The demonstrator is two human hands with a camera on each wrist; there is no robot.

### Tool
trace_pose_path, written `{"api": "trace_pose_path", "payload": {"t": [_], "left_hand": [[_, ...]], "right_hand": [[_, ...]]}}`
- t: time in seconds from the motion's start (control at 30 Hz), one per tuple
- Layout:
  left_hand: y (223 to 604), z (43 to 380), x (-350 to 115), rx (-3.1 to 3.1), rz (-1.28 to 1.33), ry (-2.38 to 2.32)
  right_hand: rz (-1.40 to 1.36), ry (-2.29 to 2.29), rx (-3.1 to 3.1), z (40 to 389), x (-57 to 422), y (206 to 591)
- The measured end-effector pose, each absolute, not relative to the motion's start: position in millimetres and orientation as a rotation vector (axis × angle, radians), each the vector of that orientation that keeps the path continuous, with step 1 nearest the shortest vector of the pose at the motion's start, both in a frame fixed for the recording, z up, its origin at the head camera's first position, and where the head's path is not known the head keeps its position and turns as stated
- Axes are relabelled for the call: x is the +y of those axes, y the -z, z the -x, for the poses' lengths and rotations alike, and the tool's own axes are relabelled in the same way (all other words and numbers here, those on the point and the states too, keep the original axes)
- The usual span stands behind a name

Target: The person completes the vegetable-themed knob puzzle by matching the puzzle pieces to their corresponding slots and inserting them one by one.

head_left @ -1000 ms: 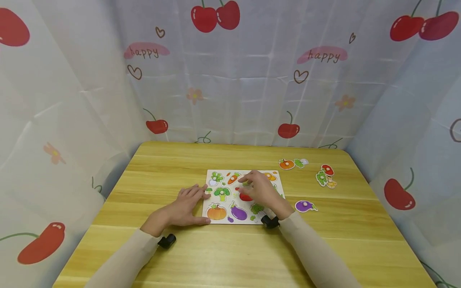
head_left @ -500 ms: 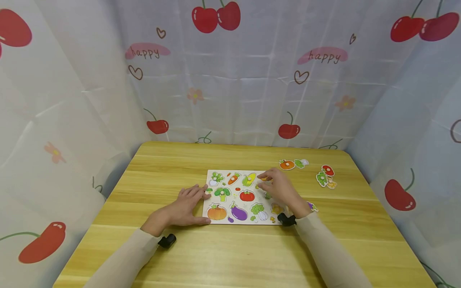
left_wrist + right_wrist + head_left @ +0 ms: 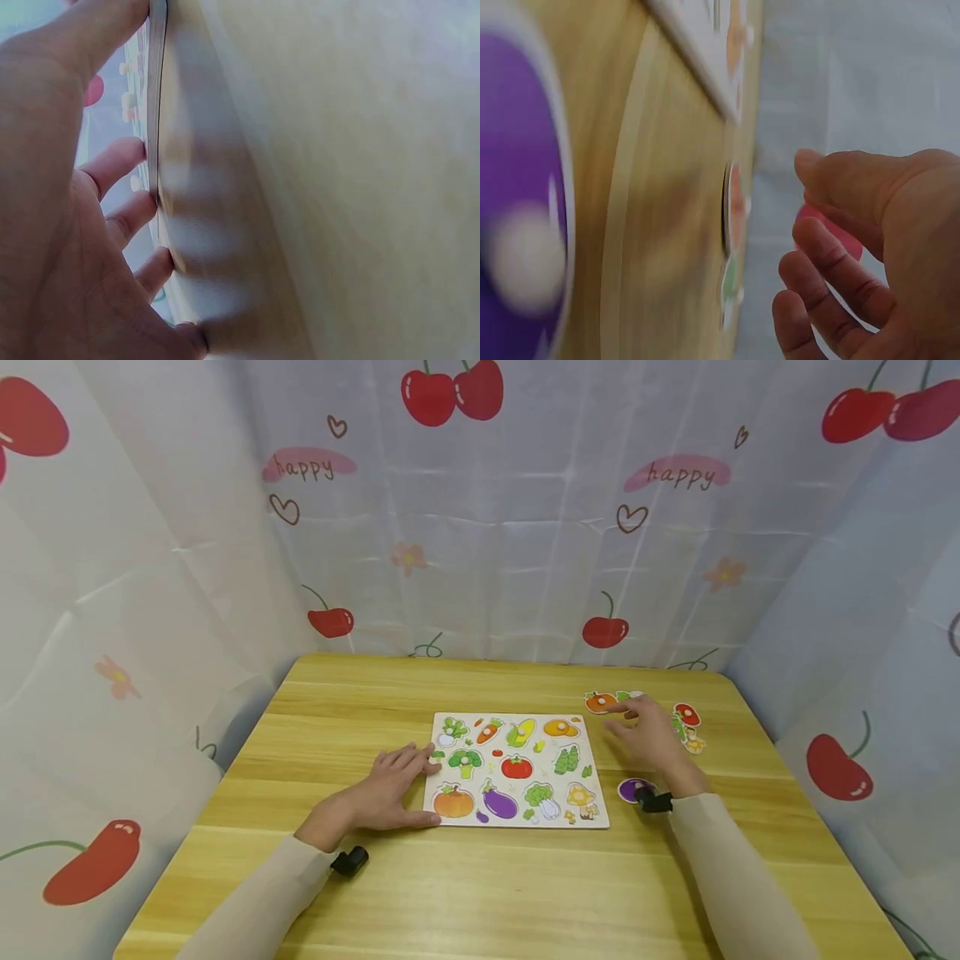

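A vegetable knob puzzle board [image 3: 573, 823] lies mid-table. My left hand [image 3: 378, 793] rests at its left edge, fingers spread; in the left wrist view, the thumb and fingertips line the board's edge [image 3: 155, 97]. My right hand [image 3: 648, 739] is above the table to the board's right, holding nothing, with thumb and fingers apart. Its fingertips overlap the pumpkin piece [image 3: 597, 702] in the head view. Partly covered behind that hand is a green-and-white vegetable piece [image 3: 625, 695]. Below the wrist lies an eggplant piece [image 3: 630, 790], large in the right wrist view with its round knob [image 3: 526, 259].
Farther right, a red piece [image 3: 686, 714], a mushroom piece [image 3: 694, 742] and a partly hidden green piece sit close together. On the board, the carrot [image 3: 489, 732], corn [image 3: 521, 732] and broccoli [image 3: 465, 762] carry knobs. A cherry-print curtain [image 3: 487, 560] stands behind the wooden table.
My right hand has moved right from over the board to beside the loose pumpkin piece. This uncovers the board's right side. My left hand stays at the board's edge.
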State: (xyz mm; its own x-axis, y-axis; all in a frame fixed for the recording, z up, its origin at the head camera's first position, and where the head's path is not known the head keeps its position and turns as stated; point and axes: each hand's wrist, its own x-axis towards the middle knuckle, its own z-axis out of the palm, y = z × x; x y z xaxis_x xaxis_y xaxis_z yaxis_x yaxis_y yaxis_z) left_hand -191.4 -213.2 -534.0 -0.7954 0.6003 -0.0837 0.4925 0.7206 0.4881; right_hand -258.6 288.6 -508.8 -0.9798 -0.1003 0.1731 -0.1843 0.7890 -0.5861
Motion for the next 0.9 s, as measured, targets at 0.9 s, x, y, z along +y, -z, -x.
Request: {"api": "trace_pose_path", "payload": {"t": [0.9], "left_hand": [[531, 189, -212, 2.669, -0.838, -0.686]], "right_hand": [[-0.049, -0.771, -2.973, 285, 415, 528]]}}
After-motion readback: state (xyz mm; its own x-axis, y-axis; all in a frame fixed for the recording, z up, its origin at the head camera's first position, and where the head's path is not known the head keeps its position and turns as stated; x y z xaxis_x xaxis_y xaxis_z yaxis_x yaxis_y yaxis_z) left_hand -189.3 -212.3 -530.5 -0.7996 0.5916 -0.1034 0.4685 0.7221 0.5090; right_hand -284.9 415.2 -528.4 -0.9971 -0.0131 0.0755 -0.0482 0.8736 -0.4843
